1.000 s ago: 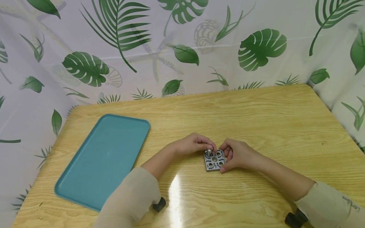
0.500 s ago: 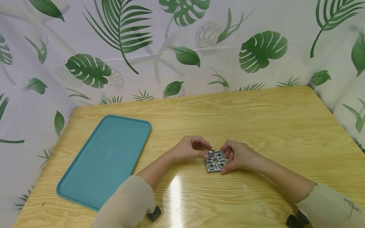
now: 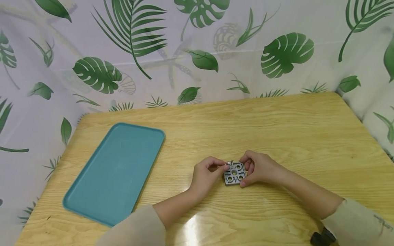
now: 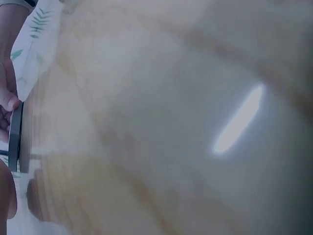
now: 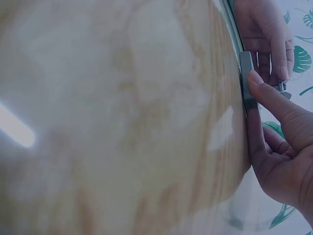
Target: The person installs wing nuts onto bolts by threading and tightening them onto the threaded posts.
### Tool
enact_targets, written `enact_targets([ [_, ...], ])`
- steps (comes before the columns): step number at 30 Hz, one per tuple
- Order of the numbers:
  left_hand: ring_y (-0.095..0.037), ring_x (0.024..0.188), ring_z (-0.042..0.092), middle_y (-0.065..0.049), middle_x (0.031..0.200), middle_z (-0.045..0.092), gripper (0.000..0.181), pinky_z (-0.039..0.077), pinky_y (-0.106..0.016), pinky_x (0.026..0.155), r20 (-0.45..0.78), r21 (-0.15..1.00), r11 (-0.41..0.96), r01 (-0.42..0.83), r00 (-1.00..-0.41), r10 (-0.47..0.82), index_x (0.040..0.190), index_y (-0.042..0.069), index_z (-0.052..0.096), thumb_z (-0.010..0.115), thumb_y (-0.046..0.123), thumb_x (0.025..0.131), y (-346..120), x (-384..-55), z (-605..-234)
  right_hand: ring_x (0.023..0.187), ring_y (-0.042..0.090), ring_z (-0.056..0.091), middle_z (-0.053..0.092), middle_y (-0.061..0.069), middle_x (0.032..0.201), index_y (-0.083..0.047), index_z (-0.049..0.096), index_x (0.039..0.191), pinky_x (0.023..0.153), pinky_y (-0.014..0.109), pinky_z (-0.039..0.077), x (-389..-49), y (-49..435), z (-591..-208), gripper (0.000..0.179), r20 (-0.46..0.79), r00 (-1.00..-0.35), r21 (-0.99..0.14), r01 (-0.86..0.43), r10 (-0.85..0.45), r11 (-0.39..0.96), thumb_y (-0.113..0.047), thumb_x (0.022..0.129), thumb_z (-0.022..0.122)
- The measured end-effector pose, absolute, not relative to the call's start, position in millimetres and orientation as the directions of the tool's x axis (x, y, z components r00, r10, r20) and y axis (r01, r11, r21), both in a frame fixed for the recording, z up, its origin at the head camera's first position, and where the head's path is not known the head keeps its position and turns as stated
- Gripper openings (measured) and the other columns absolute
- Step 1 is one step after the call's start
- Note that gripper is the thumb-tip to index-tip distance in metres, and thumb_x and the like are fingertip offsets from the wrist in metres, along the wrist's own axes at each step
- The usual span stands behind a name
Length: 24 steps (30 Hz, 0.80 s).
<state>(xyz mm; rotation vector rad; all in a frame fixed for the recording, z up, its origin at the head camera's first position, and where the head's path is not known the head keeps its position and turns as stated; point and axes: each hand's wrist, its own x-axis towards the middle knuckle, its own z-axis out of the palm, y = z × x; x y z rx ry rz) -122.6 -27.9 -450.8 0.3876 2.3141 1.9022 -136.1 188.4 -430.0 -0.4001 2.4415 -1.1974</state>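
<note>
A square grey metal plate [image 3: 234, 174] with several round holes and slots lies on the wooden table. My right hand [image 3: 261, 168] grips its right side, thumb at the lower edge and fingers at the upper corner. At the plate's upper left corner, my left hand [image 3: 207, 176] pinches a small shiny metal bolt-like part [image 3: 229, 163] between thumb and fingertips. In the right wrist view this metal part [image 5: 282, 87] shows below the left fingertips, beyond the plate [image 5: 248, 73]. The left wrist view catches the plate [image 4: 15, 137] edge-on at its left border.
A blue-green tray [image 3: 115, 171] lies on the left of the wooden table [image 3: 277, 130]. Behind the table hangs a white cloth [image 3: 154, 27] with green leaf prints. A black strap piece [image 3: 323, 237] sits by the right sleeve.
My left hand has turned and dropped lower beside the plate's upper left corner, fingers shifting around the small metal part. My right hand keeps its grip on the plate.
</note>
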Motion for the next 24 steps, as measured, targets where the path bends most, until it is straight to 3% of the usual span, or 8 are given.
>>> enact_targets([
  [6, -0.02, 0.095, 0.064, -0.01, 0.098, 0.069, 0.01, 0.05, -0.021, 0.084, 0.11, 0.976, 0.164, 0.146, -0.971, 0.213, 0.093, 0.0, 0.069, 0.068, 0.008, 0.086, -21.3, -115.7, -445.0, 0.07, 0.015, 0.056, 0.057, 0.007, 0.084, 0.004, 0.055, 0.107, 0.06, 0.022, 0.05, -135.0, 190.1, -430.7, 0.065, -0.206, -0.883, -0.805, -0.092, -0.422, 0.586, -0.021, 0.059, 0.091],
  [11, -0.022, 0.096, 0.063, -0.016, 0.098, 0.067, 0.01, 0.05, -0.024, 0.086, 0.136, 0.961, 0.182, 0.208, -0.93, 0.34, 0.096, -0.005, 0.066, 0.06, 0.001, 0.09, -26.0, -126.0, -429.3, 0.07, 0.015, 0.057, 0.057, 0.007, 0.084, 0.005, 0.055, 0.108, 0.06, 0.023, 0.05, -134.8, 191.8, -430.6, 0.066, -0.202, -0.886, -0.802, -0.095, -0.418, 0.59, -0.021, 0.059, 0.091],
  [14, -0.017, 0.098, 0.061, -0.016, 0.103, 0.066, 0.015, 0.048, -0.021, 0.088, 0.064, 0.972, 0.168, 0.165, -0.87, 0.489, 0.101, -0.003, 0.065, 0.055, 0.005, 0.094, -29.5, -145.5, -434.9, 0.069, 0.015, 0.057, 0.057, 0.007, 0.084, 0.005, 0.055, 0.108, 0.06, 0.023, 0.05, -134.3, 192.9, -430.2, 0.066, -0.21, -0.886, -0.796, -0.091, -0.414, 0.598, -0.023, 0.059, 0.091],
  [18, -0.01, 0.1, 0.06, -0.014, 0.109, 0.066, 0.02, 0.047, -0.02, 0.09, -0.034, 0.977, 0.18, 0.117, -0.743, 0.668, 0.108, -0.001, 0.064, 0.052, 0.011, 0.097, -30.2, -175.6, -446.4, 0.069, 0.015, 0.056, 0.057, 0.006, 0.084, 0.004, 0.054, 0.108, 0.06, 0.023, 0.049, -134.5, 193.6, -429.9, 0.067, -0.219, -0.886, -0.788, -0.086, -0.408, 0.61, -0.023, 0.059, 0.091],
  [21, -0.008, 0.097, 0.06, -0.014, 0.108, 0.067, 0.021, 0.048, -0.021, 0.087, -0.062, 0.973, 0.194, 0.126, -0.669, 0.741, 0.107, -0.001, 0.065, 0.052, 0.011, 0.097, -29.7, -189.4, -447.8, 0.07, 0.015, 0.055, 0.057, 0.006, 0.085, 0.004, 0.054, 0.109, 0.06, 0.023, 0.049, -135.3, 192.3, -429.7, 0.067, -0.221, -0.884, -0.794, -0.082, -0.412, 0.602, -0.023, 0.06, 0.091],
  [24, -0.006, 0.093, 0.059, -0.013, 0.106, 0.067, 0.021, 0.048, -0.02, 0.082, -0.09, 0.969, 0.216, 0.119, -0.645, 0.759, 0.106, -0.001, 0.066, 0.052, 0.011, 0.097, -29.2, -193.9, -446.5, 0.07, 0.016, 0.055, 0.057, 0.007, 0.085, 0.004, 0.054, 0.109, 0.06, 0.024, 0.049, -135.5, 191.2, -428.8, 0.066, -0.223, -0.881, -0.802, -0.078, -0.418, 0.592, -0.023, 0.06, 0.09],
])
